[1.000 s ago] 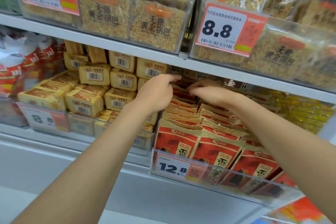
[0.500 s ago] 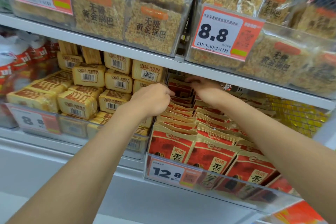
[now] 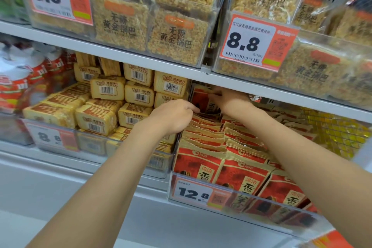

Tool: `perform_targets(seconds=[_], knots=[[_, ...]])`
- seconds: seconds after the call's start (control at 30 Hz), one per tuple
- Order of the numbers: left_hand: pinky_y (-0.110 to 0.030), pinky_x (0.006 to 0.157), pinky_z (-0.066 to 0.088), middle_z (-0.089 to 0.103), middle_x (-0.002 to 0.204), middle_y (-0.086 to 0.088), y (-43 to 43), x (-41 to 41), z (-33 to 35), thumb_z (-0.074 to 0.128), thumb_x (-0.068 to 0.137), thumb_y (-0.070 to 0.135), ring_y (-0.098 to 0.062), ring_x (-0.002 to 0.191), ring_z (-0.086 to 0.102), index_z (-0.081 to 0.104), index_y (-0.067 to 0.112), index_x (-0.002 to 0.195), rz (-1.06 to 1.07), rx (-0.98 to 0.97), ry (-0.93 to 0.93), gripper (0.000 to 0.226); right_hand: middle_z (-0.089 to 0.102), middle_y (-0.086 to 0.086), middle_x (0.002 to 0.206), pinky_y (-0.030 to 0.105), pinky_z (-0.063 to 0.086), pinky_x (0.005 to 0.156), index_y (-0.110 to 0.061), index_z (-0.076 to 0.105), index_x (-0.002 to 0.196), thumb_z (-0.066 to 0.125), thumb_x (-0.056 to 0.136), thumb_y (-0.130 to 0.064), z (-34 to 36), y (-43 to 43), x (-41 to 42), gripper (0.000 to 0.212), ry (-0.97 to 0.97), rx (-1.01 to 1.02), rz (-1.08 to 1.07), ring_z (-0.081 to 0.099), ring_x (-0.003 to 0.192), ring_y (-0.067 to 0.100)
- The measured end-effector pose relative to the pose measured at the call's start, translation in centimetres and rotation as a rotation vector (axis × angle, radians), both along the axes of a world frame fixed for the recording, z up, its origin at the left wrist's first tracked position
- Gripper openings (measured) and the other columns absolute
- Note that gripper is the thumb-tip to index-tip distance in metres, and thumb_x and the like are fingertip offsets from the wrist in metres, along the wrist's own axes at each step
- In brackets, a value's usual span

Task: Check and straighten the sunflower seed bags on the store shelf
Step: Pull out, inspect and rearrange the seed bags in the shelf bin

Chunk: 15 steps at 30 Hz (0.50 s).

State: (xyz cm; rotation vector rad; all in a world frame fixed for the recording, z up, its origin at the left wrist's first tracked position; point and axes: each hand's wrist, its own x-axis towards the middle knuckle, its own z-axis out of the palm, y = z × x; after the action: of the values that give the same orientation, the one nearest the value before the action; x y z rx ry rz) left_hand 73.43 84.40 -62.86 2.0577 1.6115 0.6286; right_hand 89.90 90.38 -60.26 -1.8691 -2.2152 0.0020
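Red and gold sunflower seed bags (image 3: 219, 153) stand in rows inside a clear bin (image 3: 267, 205) on the lower shelf, behind a 12.8 price tag. At the back of the rows one red bag (image 3: 203, 99) stands upright. My right hand (image 3: 229, 100) reaches under the upper shelf and pinches that bag's top edge. My left hand (image 3: 173, 116) hovers over the left row with fingers curled down onto the bag tops; its fingertips are hidden.
The upper shelf edge (image 3: 201, 70) hangs just above my right hand. Yellow snack packs (image 3: 106, 88) fill the bin to the left. Gold-wrapped goods (image 3: 334, 129) lie to the right. Rice-crust packs (image 3: 177, 34) sit above with 8.8 tags.
My right hand moved deeper and higher, lifting the rearmost bag upright. My left hand shifted slightly back along the left row.
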Motion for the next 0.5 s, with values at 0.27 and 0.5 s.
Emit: perform_targets(seconds=[0.27, 0.5], knots=[[-0.035, 0.057, 0.041, 0.056, 0.071, 0.004, -0.3, -0.5, -0.6, 0.028, 0.101, 0.009, -0.021, 0.060, 0.047, 0.055, 0.028, 0.138, 0.003, -0.115, -0.283, 0.050, 0.069, -0.010, 0.118, 0.020, 0.047, 0.095, -0.024, 0.068, 0.124, 0.055, 0.099, -0.019, 0.5, -8.4, 3.6, 0.029, 0.192, 0.281, 0.298, 0.064, 0.103, 0.001], [-0.019, 0.047, 0.044, 0.048, 0.146, 0.005, -1.3, -0.4, -0.1, 0.030, 0.103, 0.007, -0.005, 0.049, 0.050, 0.043, 0.024, 0.145, 0.037, -0.010, -0.359, 0.048, 0.066, -0.012, 0.108, 0.008, 0.042, 0.092, -0.013, 0.069, 0.120, 0.060, 0.095, -0.010, 1.6, -12.2, 6.3, 0.027, 0.300, 0.661, 0.380, 0.060, 0.101, 0.000]])
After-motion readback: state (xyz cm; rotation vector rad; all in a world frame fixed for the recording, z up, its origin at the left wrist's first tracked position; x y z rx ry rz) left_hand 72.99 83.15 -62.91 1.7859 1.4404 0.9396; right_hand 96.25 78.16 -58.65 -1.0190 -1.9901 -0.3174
